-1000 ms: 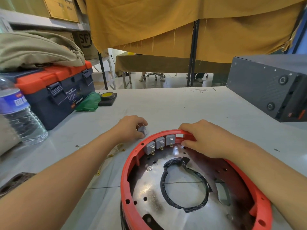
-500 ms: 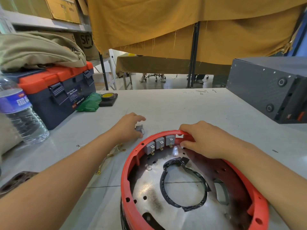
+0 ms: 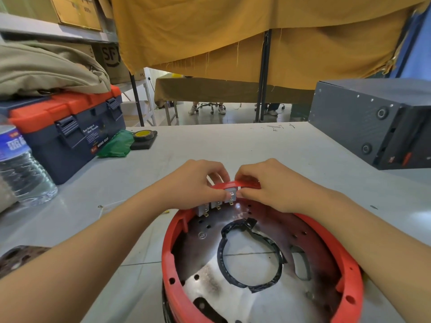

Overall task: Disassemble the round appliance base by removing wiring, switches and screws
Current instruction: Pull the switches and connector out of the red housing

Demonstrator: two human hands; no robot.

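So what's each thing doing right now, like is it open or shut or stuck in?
Toolbox: lid shut, both latches down.
Water bottle: upright, partly full; cap out of view.
Round red base: open side up, on the table.
Three grey switches: seated in the rim.
Left hand: pinching the rightmost switch.
Right hand: gripping the red rim beside it.
Tape roll: lying flat.

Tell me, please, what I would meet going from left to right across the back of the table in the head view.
Water bottle → toolbox → green cloth → yellow tape roll → bare stretch of table → dark grey metal box.
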